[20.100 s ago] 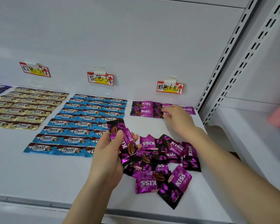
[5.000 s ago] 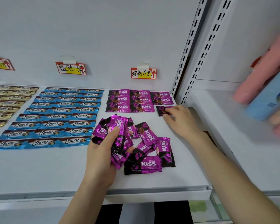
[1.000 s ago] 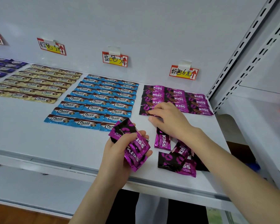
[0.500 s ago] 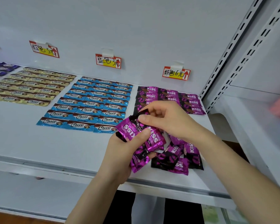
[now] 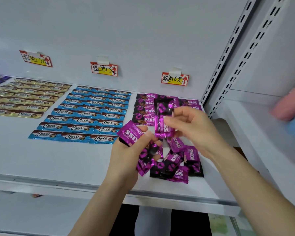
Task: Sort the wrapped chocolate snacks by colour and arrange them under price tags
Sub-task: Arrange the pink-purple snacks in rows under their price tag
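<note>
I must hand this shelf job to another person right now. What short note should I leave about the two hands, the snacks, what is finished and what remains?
Left hand: grips a bunch of purple KISS snacks.
Right hand: its fingers pinch one purple snack, held above the shelf.
Done: gold rows and blue rows are laid out flat. The purple rows are begun under the right price tag.
Left: add the pinched snack, the bunch and the loose pile near the shelf's front edge to the purple rows.
</note>
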